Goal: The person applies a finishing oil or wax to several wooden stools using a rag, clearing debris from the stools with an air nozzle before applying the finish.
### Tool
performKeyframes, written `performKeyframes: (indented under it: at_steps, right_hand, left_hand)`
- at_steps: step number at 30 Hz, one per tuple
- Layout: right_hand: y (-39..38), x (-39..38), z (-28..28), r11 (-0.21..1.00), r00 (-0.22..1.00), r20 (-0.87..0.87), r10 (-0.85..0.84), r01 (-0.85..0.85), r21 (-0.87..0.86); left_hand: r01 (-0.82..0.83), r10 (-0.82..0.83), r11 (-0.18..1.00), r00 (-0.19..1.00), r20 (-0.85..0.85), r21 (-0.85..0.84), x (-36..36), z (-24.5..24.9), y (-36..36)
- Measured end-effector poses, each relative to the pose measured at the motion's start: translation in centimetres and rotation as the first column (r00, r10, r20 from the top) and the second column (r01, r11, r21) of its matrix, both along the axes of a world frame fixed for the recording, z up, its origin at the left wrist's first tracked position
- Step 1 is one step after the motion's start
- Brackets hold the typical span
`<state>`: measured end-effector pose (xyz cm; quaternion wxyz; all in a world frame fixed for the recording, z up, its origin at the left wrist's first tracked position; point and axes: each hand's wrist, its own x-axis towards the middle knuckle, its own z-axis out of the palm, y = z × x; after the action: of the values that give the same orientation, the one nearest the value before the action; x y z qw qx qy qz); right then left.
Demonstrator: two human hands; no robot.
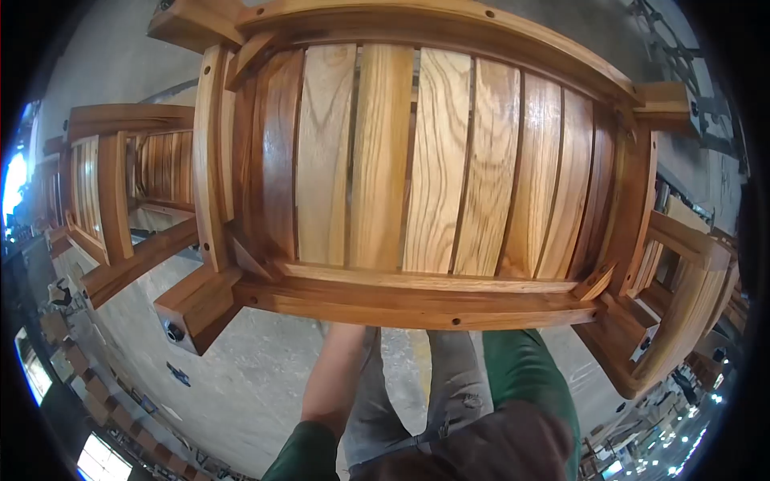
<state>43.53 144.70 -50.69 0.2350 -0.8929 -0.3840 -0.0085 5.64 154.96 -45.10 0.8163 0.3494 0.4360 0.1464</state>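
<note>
A large slatted wooden furniture frame (437, 160) fills the view in front of me, with corner braces and thick leg-like posts at its corners. Dark round fittings show on the near post ends. Both of my forearms reach up behind its near rail (401, 303). My left forearm (330, 377) is bare below a green cuff, and its hand is hidden beyond the rail. The right arm, in a green sleeve (525, 365), also disappears behind the rail, so its hand cannot be seen either. Whether either hand grips the wood does not show.
More slatted wooden furniture (100, 188) stands at the left, and another piece with a curved arm (682, 297) at the right. Grey concrete floor (216, 385) lies below, with a small blue object (178, 373) on it. Boxes (104, 401) line the lower left.
</note>
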Motion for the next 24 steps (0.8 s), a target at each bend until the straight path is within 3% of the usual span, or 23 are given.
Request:
performKeyframes:
  at_steps: [6, 10, 11, 12, 14, 20, 21, 22, 24]
  right_hand:
    - [0.2, -4.5, -1.0, 1.000, 0.999, -0.031, 0.023, -0.023, -0.020]
    - [1.4, -9.2, -3.0, 0.995, 0.995, -0.065, 0.072, -0.075, -0.059]
    - [2.4, -10.6, -3.4, 0.993, 0.993, -0.075, 0.091, -0.096, -0.062]
    - [3.2, -12.1, -3.6, 0.991, 0.990, -0.084, 0.109, -0.115, -0.068]
    - [5.0, -13.3, -3.5, 0.982, 0.984, -0.077, 0.160, -0.166, -0.086]
    - [14.1, -16.7, -4.4, 0.903, 0.911, -0.073, 0.406, -0.412, -0.120]
    - [16.6, -17.3, -4.8, 0.880, 0.887, -0.071, 0.457, -0.462, -0.112]
    - [18.2, -18.5, -4.8, 0.852, 0.859, -0.076, 0.507, -0.513, -0.107]
    - [20.5, -21.2, -4.7, 0.795, 0.803, -0.104, 0.587, -0.596, -0.110]
  left_hand:
    - [0.144, -0.137, 0.978, 0.989, -0.062, 0.150, -1.0, -1.3, -2.3]
    - [0.213, -0.192, 0.954, 0.975, -0.115, 0.213, -7.5, -2.3, -2.7]
    - [0.248, -0.222, 0.967, 0.934, -0.280, 0.059, -7.1, 0.6, -1.2]
    - [0.244, -0.218, 0.968, 0.932, -0.289, 0.055, -7.0, 2.6, -0.2]
    - [0.120, -0.170, 0.979, 0.926, -0.338, -0.162, -6.8, 4.8, 1.1]
    - [0.208, -0.246, 0.967, 0.913, -0.325, -0.149, -11.3, 3.7, 0.4]
    - [0.270, -0.287, 0.958, 0.884, -0.370, -0.099, -11.8, 3.4, 0.3]
    - [0.227, -0.246, 0.969, 0.892, -0.380, -0.095, -12.4, 2.6, 0.1]
    - [0.281, -0.275, 0.959, 0.911, -0.307, -0.028, -13.9, 1.2, -0.9]
